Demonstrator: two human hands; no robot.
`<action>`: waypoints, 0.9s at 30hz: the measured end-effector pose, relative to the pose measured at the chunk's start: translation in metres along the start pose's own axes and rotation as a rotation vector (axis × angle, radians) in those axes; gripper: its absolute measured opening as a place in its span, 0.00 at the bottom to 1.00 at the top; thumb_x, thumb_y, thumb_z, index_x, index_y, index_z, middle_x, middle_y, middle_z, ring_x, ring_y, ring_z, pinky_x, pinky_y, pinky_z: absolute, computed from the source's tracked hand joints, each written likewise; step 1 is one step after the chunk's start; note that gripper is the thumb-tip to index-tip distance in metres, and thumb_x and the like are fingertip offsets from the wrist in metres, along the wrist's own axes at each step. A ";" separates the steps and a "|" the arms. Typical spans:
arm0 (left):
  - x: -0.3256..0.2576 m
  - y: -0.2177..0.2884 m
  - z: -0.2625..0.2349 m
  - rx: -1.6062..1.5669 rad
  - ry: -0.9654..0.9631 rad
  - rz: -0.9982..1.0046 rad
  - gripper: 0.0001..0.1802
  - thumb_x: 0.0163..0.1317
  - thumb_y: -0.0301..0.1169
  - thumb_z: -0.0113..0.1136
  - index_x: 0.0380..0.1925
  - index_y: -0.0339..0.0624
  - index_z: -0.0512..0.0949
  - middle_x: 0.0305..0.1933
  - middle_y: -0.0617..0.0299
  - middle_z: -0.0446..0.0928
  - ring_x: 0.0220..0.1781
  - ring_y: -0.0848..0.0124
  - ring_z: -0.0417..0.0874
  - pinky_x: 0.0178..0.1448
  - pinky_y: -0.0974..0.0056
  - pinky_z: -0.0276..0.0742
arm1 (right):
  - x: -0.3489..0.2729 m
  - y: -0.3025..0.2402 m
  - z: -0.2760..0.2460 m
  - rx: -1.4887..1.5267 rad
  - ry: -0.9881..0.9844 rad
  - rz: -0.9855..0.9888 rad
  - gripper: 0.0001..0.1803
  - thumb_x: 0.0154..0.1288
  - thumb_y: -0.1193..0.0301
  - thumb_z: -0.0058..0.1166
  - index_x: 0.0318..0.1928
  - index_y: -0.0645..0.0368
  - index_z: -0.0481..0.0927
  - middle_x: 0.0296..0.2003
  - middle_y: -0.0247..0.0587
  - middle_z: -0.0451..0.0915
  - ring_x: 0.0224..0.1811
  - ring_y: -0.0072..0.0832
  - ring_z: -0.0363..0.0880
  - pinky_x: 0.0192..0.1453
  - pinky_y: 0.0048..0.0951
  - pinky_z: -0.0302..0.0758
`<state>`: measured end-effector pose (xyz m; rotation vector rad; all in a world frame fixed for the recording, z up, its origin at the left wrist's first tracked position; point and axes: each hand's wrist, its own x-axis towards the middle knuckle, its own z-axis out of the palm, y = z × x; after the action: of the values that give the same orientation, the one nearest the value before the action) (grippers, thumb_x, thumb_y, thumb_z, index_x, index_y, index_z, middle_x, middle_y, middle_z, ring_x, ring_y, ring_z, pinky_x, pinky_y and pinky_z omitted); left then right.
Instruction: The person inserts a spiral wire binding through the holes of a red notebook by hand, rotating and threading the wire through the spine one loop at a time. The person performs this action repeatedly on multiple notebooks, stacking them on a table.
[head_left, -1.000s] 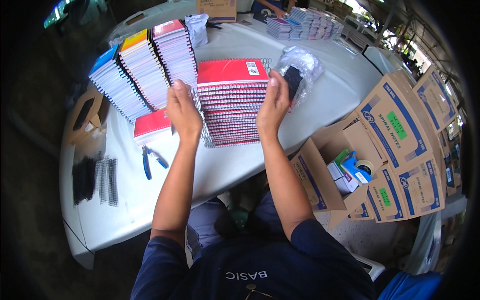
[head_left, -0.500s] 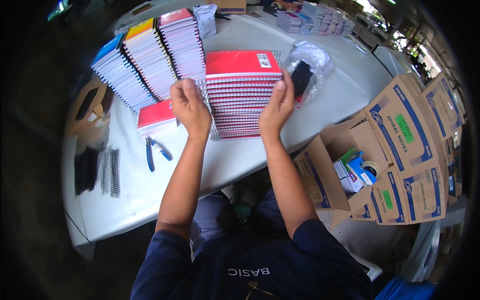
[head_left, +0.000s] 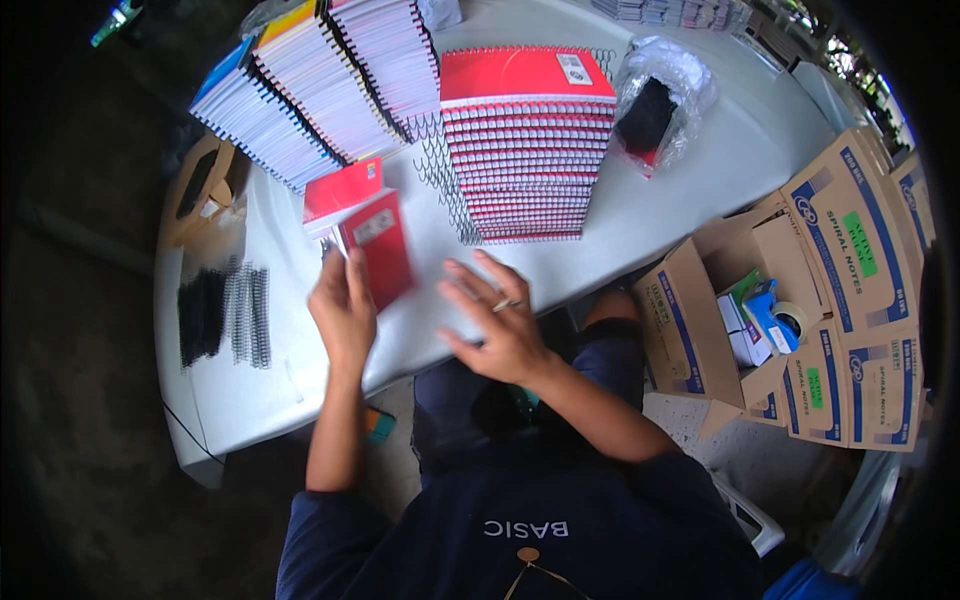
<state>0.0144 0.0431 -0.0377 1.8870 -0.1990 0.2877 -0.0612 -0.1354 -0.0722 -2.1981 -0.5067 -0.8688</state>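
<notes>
White table [head_left: 690, 190], red notebook stack [head_left: 525, 140], fanned notebooks [head_left: 320, 85], black coils [head_left: 222, 315], plastic bag [head_left: 660, 105]

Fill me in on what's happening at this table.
A person sits at a white table stacked with notebooks. Their left hand grips a thin red-covered notebook by its lower edge, just in front of a tall stack of red spiral-bound notebooks. The right hand hovers open beside it, holding nothing. Loose black spiral coils lie at the left; open cardboard boxes stand at the right.
</notes>
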 end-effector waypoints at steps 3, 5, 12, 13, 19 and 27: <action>-0.043 0.024 0.011 -0.343 -0.085 -0.189 0.17 0.69 0.35 0.46 0.45 0.33 0.76 0.35 0.64 0.78 0.35 0.78 0.74 0.40 0.73 0.69 | -0.007 -0.009 0.027 -0.061 0.050 -0.070 0.30 0.49 0.69 0.60 0.57 0.48 0.72 0.62 0.37 0.65 0.68 0.36 0.57 0.64 0.43 0.56; -0.047 0.030 0.006 -0.499 -0.036 -0.220 0.20 0.69 0.39 0.41 0.49 0.35 0.74 0.43 0.59 0.77 0.44 0.72 0.75 0.49 0.69 0.68 | 0.004 -0.005 0.015 0.321 0.106 0.008 0.20 0.55 0.74 0.55 0.51 0.55 0.76 0.52 0.40 0.75 0.56 0.34 0.71 0.57 0.36 0.66; -0.036 -0.043 0.021 -0.373 -0.287 -0.252 0.20 0.56 0.16 0.46 0.51 0.37 0.68 0.43 0.59 0.74 0.44 0.74 0.74 0.49 0.70 0.70 | -0.002 0.054 0.016 0.819 -0.291 0.612 0.13 0.59 0.72 0.57 0.43 0.67 0.78 0.35 0.34 0.80 0.38 0.17 0.73 0.45 0.22 0.72; -0.036 -0.045 0.025 -0.402 -0.274 -0.270 0.16 0.58 0.17 0.49 0.48 0.36 0.68 0.40 0.61 0.75 0.41 0.76 0.73 0.47 0.70 0.70 | 0.005 0.054 0.008 0.892 -0.255 0.545 0.13 0.60 0.73 0.58 0.43 0.67 0.78 0.38 0.34 0.79 0.39 0.17 0.73 0.44 0.21 0.72; -0.042 -0.057 0.019 0.352 -0.274 0.126 0.16 0.55 0.21 0.54 0.46 0.37 0.69 0.44 0.54 0.73 0.43 0.62 0.76 0.48 0.60 0.70 | 0.004 0.057 0.018 1.022 -0.318 0.533 0.16 0.59 0.76 0.56 0.49 0.64 0.77 0.46 0.36 0.78 0.45 0.18 0.73 0.52 0.22 0.71; 0.034 -0.113 -0.126 1.484 0.298 -0.150 0.18 0.60 0.44 0.53 0.40 0.40 0.73 0.46 0.50 0.75 0.46 0.52 0.76 0.49 0.51 0.70 | 0.015 0.048 0.023 0.946 -0.360 0.469 0.17 0.62 0.78 0.51 0.52 0.61 0.76 0.43 0.34 0.80 0.43 0.16 0.73 0.52 0.18 0.70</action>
<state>0.0658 0.1994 -0.0907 3.2327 0.5176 0.7279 -0.0133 -0.1492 -0.0955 -1.4646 -0.4157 0.0598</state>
